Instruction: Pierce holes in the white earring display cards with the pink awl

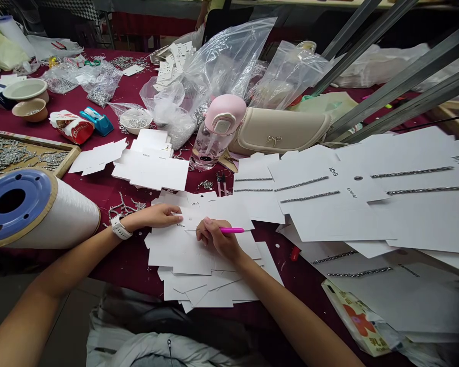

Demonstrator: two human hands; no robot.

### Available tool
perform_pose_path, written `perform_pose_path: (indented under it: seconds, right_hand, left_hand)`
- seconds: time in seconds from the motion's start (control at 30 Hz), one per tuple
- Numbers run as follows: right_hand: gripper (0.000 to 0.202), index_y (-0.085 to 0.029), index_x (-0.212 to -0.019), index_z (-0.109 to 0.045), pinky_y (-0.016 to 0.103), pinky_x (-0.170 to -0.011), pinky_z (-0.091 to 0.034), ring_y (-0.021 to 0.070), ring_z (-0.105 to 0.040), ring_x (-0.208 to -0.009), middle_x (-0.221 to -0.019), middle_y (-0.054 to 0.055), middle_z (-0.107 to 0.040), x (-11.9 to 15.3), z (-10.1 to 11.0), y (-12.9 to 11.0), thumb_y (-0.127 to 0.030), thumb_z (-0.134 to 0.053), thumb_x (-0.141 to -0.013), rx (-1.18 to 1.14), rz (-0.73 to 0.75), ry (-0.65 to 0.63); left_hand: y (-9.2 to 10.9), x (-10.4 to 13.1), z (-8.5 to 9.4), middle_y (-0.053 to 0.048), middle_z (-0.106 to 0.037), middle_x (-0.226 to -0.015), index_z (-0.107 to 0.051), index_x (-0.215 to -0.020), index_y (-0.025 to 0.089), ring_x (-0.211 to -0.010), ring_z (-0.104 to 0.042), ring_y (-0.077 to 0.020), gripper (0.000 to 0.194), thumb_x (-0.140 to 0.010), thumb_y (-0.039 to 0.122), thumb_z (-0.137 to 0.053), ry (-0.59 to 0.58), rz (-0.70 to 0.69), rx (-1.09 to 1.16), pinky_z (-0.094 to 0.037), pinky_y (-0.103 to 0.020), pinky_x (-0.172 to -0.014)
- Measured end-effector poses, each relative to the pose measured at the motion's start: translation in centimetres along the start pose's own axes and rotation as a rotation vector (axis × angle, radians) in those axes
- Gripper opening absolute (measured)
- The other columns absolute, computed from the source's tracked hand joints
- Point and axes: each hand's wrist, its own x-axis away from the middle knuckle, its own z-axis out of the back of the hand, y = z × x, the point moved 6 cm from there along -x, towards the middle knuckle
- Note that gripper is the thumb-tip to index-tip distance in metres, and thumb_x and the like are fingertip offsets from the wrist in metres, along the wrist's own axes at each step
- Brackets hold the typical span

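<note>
A white card [191, 221] printed "MNG" lies on top of the pile of white cards [183, 255] in front of me. My left hand [162, 215], with a white watch [120, 227] on its wrist, is closed on the card's left end. My right hand [218, 237] is closed round a slim pink-handled tool [231, 230]. Its thin metal shaft sticks out left of my fingers, over the card. The fingers partly hide the card's right side. Loose silver chain pieces [126, 206] lie beside my left wrist.
A big thread spool [69, 209] stands at left, near a wooden tray [71, 159] of chains. Cards with chains [309, 188] spread at right. Behind are a pink-lidded bottle [224, 122], a beige purse [281, 127], more card stacks [149, 171] and plastic bags [229, 56]. Metal bars [390, 76] slant at upper right.
</note>
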Motion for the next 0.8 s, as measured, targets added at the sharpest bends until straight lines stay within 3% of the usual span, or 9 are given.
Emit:
perform_pose_path:
  seconds: [0.23,0.43,0.6,0.8]
  right_hand:
    - [0.042,-0.021,-0.049,-0.034,0.027,-0.047,-0.032,0.0111,-0.04,-0.044,-0.045,-0.002,-0.037,0.6,-0.6,-0.5,-0.038,-0.026,-0.087,0.282,0.238,-0.062]
    - [0.039,-0.021,-0.049,-0.028,0.027,-0.045,-0.027,0.0099,-0.032,-0.043,-0.045,-0.002,-0.034,0.9,-1.5,-1.3,-0.033,-0.024,-0.086,0.533,0.442,-0.12]
    - [0.04,-0.021,-0.048,-0.028,0.027,-0.045,-0.026,0.0098,-0.031,-0.042,-0.044,-0.002,-0.033,0.7,-1.4,-1.2,-0.035,-0.025,-0.085,0.49,0.398,-0.112]
    - [0.042,-0.021,-0.047,-0.033,0.027,-0.044,-0.035,0.0108,-0.041,-0.042,-0.044,-0.001,-0.037,0.6,-0.3,-1.1,-0.036,-0.028,-0.086,0.156,0.237,-0.007]
  left_hand:
    - [0.1,0.0,0.0,0.0,-0.049,-0.073,-0.054,-0.082,0.015,-0.064,-0.041,-0.0101,0.036,-0.078,0.048,-0.041,-0.011,0.021,0.034,-0.032,-0.02,-0.056]
    - [0.3,0.1,0.0,0.001,-0.049,-0.07,-0.054,-0.082,0.015,-0.061,-0.04,-0.0097,0.034,-0.078,0.047,-0.041,0.0,0.037,0.047,-0.031,-0.02,-0.054]
    - [0.2,0.0,-0.1,0.001,-0.047,-0.069,-0.053,-0.081,0.016,-0.059,-0.039,-0.0095,0.034,-0.079,0.047,-0.041,0.004,0.013,0.023,-0.03,-0.021,-0.053]
    - [-0.5,-0.3,-0.2,0.001,-0.047,-0.067,-0.053,-0.082,0.015,-0.061,-0.04,-0.0105,0.039,-0.078,0.051,-0.039,0.019,-0.006,0.04,-0.031,-0.022,-0.055]
